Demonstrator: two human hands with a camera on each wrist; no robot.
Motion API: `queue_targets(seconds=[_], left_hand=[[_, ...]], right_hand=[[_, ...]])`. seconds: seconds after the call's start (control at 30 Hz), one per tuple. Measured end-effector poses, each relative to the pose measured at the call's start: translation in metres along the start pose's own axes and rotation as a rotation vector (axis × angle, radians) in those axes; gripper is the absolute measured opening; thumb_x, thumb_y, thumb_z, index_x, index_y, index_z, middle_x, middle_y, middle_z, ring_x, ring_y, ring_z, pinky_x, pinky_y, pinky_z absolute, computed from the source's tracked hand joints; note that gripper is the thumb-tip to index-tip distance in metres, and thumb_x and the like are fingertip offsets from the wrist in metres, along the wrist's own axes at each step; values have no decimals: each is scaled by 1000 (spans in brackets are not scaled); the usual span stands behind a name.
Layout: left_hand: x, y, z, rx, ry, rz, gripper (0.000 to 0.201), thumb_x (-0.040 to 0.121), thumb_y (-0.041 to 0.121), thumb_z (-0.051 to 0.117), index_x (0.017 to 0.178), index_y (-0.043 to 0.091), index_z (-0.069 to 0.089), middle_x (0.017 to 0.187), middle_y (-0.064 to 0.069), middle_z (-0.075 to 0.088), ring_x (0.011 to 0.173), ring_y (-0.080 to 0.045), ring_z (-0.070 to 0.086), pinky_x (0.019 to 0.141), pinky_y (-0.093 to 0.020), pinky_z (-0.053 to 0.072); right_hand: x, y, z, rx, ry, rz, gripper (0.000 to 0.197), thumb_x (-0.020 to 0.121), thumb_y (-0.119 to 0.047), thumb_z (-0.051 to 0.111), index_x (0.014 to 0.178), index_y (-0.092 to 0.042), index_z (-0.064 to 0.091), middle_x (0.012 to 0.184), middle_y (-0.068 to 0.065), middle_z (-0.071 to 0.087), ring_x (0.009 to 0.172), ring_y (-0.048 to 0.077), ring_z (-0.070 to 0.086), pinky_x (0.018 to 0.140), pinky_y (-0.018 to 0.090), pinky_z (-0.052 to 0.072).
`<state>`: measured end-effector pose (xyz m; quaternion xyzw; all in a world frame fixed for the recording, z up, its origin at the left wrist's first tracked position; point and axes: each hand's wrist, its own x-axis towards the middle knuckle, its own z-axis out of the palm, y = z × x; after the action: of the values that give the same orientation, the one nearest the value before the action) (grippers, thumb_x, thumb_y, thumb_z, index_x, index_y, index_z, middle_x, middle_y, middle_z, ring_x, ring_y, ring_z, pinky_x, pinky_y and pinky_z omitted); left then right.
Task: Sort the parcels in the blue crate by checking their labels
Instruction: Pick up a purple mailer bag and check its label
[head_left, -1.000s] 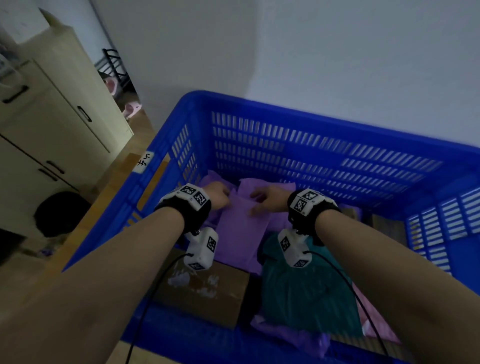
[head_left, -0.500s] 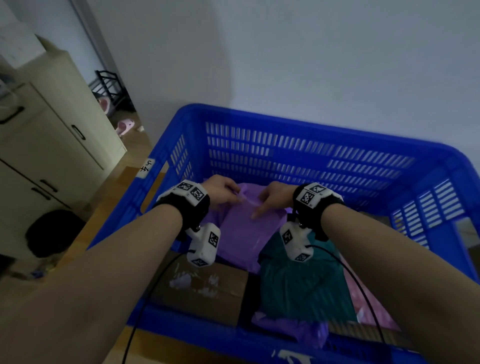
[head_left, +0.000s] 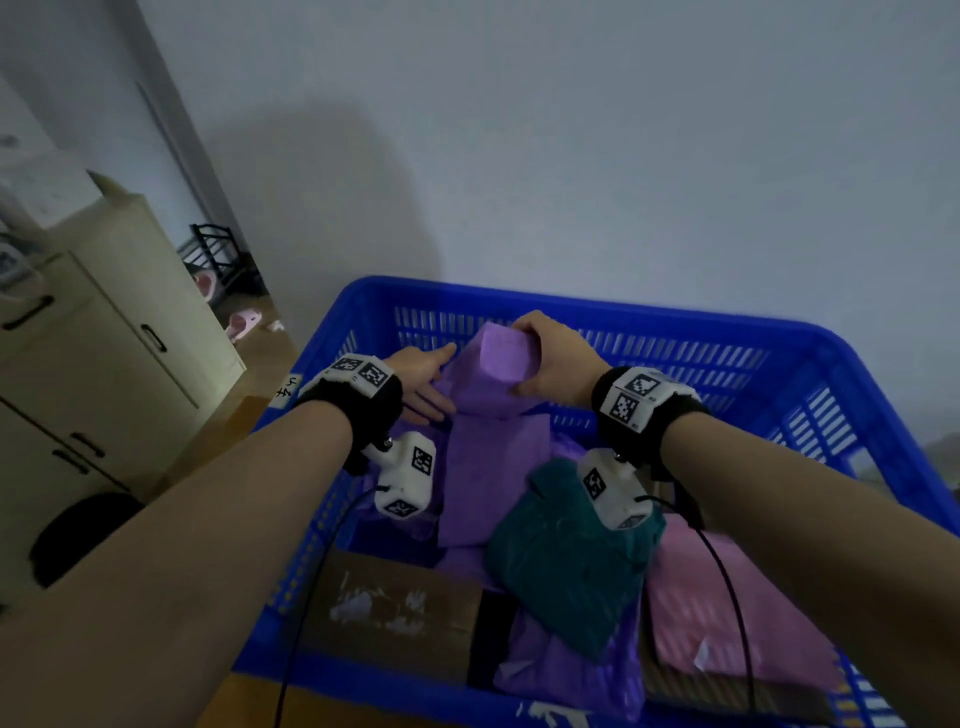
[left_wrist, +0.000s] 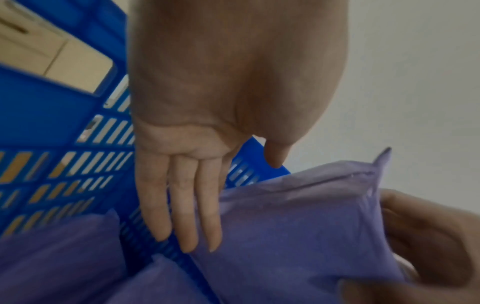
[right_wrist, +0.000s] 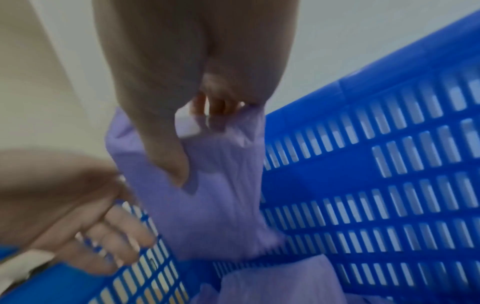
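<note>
Lifted since before, purple parcel (head_left: 488, 395) leaves teal parcel (head_left: 566, 566) in blue crate (head_left: 649, 325).

**Occluded, cropped and indistinct regions**

The purple parcel (head_left: 493, 415) is partly covered at its top by the right hand (head_left: 556, 364); no label can be made out on it. The lower corners of the blue crate (head_left: 857, 374) are cut off by the head view's bottom edge. The teal parcel (head_left: 566, 561) is partly hidden behind the wrist camera. The writing on the white tag (head_left: 287, 391) is too small to be read. In the right wrist view, the left hand (right_wrist: 78, 216) is blurred and cropped at the left edge.
</note>
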<state>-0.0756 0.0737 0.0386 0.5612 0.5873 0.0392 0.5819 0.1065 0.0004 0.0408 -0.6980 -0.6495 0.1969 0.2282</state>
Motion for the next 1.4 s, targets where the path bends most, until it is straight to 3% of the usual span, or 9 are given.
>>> queue_targets(seconds=[0.13, 0.4, 0.5, 0.63, 0.77, 0.83, 1.0, 1.13, 1.4], left_hand=[[-1, 2, 6, -240, -107, -45, 85, 87, 68, 38, 143, 4, 32, 101, -19, 67, 84, -27, 63, 68, -34, 50], [-1, -3, 12, -440, -157, 8, 31, 88, 33, 56, 104, 7, 58, 62, -12, 64, 49, -23, 62, 46, -23, 52], [2, -10, 8, -352, -168, -59, 48, 79, 27, 65, 115, -3, 56, 65, -15, 65, 51, -27, 62, 50, -26, 52], [-2, -15, 6, -257, -207, -20, 38, 83, 16, 64, 116, -4, 60, 76, -13, 71, 54, -25, 68, 49, -26, 54], [-7, -15, 8, -194, -261, 38, 30, 88, 11, 61, 117, 4, 60, 94, -10, 70, 68, -23, 67, 53, -27, 56], [-7, -15, 10, -161, -301, 60, 23, 89, 11, 59, 112, 9, 61, 100, -7, 68, 78, -23, 62, 65, -30, 56], [0, -17, 7, -254, -254, 81, 24, 90, -5, 48, 98, 12, 62, 98, -8, 66, 89, -25, 62, 85, -38, 51], [6, -20, 8, -220, -221, 67, 27, 91, -5, 43, 94, 13, 63, 91, -9, 65, 83, -27, 62, 72, -36, 54], [18, -26, 9, -303, -125, 55, 21, 91, -6, 47, 92, 9, 62, 92, -13, 64, 83, -28, 62, 63, -36, 57]], right_hand=[[-9, -1, 10, -64, 99, -193, 57, 65, -14, 75, 117, -9, 52, 116, 11, 55, 104, 29, 53, 91, 41, 43], [-23, 4, 18, -105, 128, -378, 63, 64, -31, 81, 117, -11, 54, 117, 8, 55, 105, 26, 55, 93, 43, 46], [-33, 3, 12, -55, 25, -228, 90, 60, -48, 83, 134, -17, 42, 132, 1, 47, 118, 15, 47, 101, 29, 39], [-34, 1, -1, 228, -23, 129, 77, 84, -43, 65, 144, -12, 29, 145, 5, 40, 129, 20, 44, 98, 25, 38], [-26, 7, -5, 574, -102, 414, 57, 92, -30, 59, 140, -11, 36, 133, 6, 52, 104, 18, 56, 73, 23, 46], [-23, 14, 0, 685, -144, 487, 51, 89, -27, 63, 135, -15, 44, 128, 7, 59, 101, 22, 60, 79, 33, 53], [-22, 25, 5, 869, -212, 569, 59, 84, -4, 66, 137, -14, 41, 111, 9, 63, 96, 27, 62, 89, 47, 52], [-19, 26, 10, 850, -251, 559, 70, 82, 5, 65, 142, -14, 34, 107, 9, 63, 103, 29, 60, 88, 46, 51], [-15, 34, 23, 914, -270, 581, 39, 83, -2, 67, 121, -5, 56, 104, 9, 67, 87, 19, 66, 67, 33, 56]])
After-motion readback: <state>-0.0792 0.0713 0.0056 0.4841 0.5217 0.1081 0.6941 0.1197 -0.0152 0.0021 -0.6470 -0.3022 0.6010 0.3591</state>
